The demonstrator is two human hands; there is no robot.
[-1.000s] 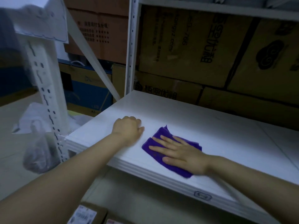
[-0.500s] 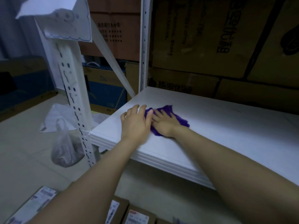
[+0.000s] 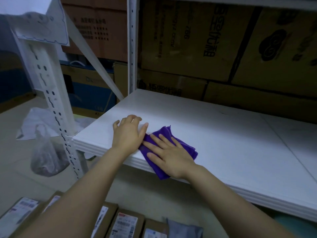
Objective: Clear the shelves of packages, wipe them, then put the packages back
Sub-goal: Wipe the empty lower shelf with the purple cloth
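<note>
A bare white shelf (image 3: pixel 231 140) runs across the middle of the head view. A purple cloth (image 3: pixel 181 145) lies near the shelf's front left edge, one corner hanging over it. My right hand (image 3: pixel 169 156) presses flat on the cloth with straight fingers. My left hand (image 3: pixel 128 133) rests palm down on the shelf just left of the cloth, its thumb touching the cloth's edge. Several brown packages (image 3: pixel 127 225) with white labels lie on the floor below the shelf.
Large cardboard boxes (image 3: pixel 197 40) are stacked behind the shelf. A white perforated upright (image 3: pixel 56 107) stands at the shelf's left front corner. A filled plastic bag (image 3: pixel 46 155) and a white sheet (image 3: pixel 37 122) lie on the floor to the left.
My right hand has drawn the cloth from the far left of the shelf back toward the front edge and to the right. My left hand stays on the shelf.
</note>
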